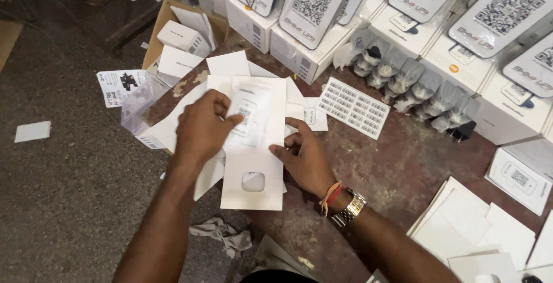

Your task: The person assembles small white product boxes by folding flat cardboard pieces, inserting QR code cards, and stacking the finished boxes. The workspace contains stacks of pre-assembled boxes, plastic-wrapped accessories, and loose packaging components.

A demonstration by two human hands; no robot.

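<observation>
A small label (246, 114) is pinched in the closed fingers of the left hand (203, 127) against a flat white card insert (253, 162) lying on the counter (397, 168), whose right edge is gripped by the right hand (305, 159), with a barcode sticker sheet (353, 108) lying near.

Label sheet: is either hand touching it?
No. The label sheet lies apart on the table, while the left hand and right hand hold the white card.
</observation>
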